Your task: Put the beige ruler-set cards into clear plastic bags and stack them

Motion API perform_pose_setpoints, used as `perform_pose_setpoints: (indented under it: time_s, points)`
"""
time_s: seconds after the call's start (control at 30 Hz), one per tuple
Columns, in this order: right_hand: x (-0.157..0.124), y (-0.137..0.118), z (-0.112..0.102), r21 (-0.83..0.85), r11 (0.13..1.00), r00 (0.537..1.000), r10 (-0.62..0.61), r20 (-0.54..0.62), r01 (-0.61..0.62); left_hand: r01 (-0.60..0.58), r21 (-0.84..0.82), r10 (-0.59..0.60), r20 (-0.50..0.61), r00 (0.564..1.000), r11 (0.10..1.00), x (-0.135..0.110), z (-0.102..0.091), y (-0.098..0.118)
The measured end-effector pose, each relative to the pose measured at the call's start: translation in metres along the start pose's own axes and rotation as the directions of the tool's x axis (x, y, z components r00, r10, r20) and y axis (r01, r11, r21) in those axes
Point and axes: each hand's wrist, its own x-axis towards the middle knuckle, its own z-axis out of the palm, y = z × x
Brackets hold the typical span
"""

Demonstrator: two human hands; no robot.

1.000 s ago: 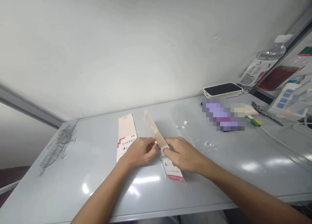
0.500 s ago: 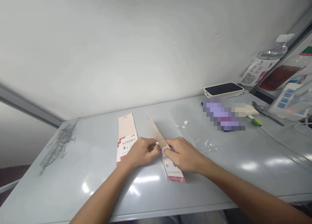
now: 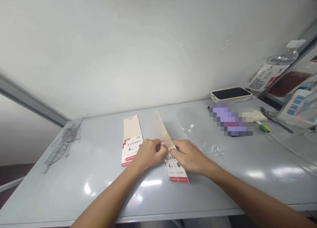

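Observation:
My right hand grips a long, narrow packet, a beige-and-white printed card with a red band in a clear sleeve. It is tilted on edge, its far end raised. My left hand is closed in a pinch at the packet's left edge, with a small white piece at its fingertips. Just left of that hand, a few similar printed cards lie overlapped on the table. To the right of the packet is a clear plastic bag, with small white round bits near it.
Transparent rulers lie at the left of the grey table. Toward the back right are a phone, a blurred purple item, a cable with a green-yellow plug, a bottle and a clear box. A white wall rises behind.
The packet has turned slightly, so more of its printed front faces me. Both hands keep their hold near the packet's middle. The view has shifted a little.

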Motion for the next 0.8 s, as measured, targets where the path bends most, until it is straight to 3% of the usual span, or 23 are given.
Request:
perform_pose_setpoints:
  time_s: [0.17, 0.3, 0.4, 0.57, 0.8]
  points:
    - [0.005, 0.001, 0.000, 0.117, 0.993, 0.999, 0.030, -0.041, -0.025, 0.098, -0.074, -0.102, -0.056, 0.993, 0.992, 0.002, -0.008, -0.001]
    - [0.010, 0.002, -0.004, 0.275, 0.961, 0.995, 0.029, -0.098, -0.001, 0.137, -0.249, -0.193, -0.213, 0.958, 0.959, 0.004, -0.012, -0.005]
    - [0.012, 0.001, -0.008, 0.422, 0.904, 0.993, -0.025, -0.114, 0.071, 0.088, -0.351, -0.187, -0.259, 0.948, 0.932, 0.006, -0.013, -0.005]
    - [0.015, 0.002, -0.011, 0.521, 0.846, 0.989, -0.042, -0.142, 0.111, 0.028, -0.624, -0.124, -0.110, 0.986, 0.781, 0.012, -0.013, -0.006]
    - [0.022, 0.008, -0.016, 0.510, 0.859, 0.995, 0.000, -0.098, 0.050, -0.114, -0.551, -0.056, -0.282, 0.958, 0.827, 0.016, -0.022, -0.013]
